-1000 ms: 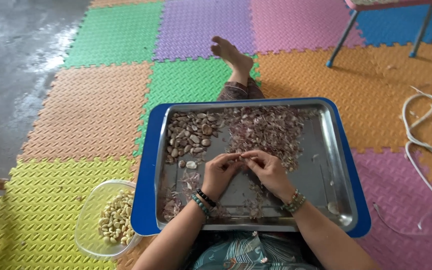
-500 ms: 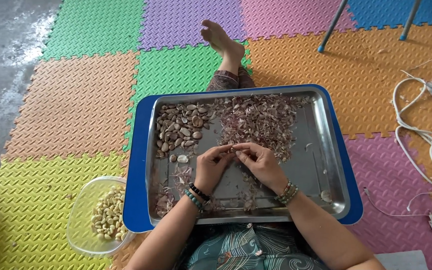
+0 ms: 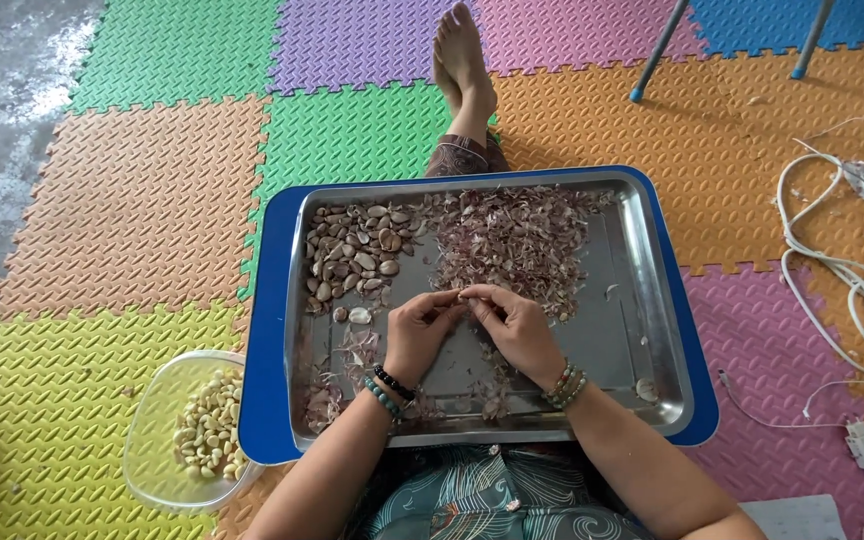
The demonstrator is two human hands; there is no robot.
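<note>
Steel tray (image 3: 652, 300) holds a heap of unpeeled garlic (image 3: 352, 250) at 10 o'clock and skins (image 3: 522, 235) at 12. Left hand (image 3: 420, 335) and right hand (image 3: 512, 325) together pinch one clove (image 3: 464, 294): light, firm, papery, probably slippery; grip by its ends.

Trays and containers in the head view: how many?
2. A metal tray, set on a blue one, lies on the person's lap under the left hand and right hand. A clear plastic container of peeled cloves sits on the mat at lower left. None looks hidden.
</note>
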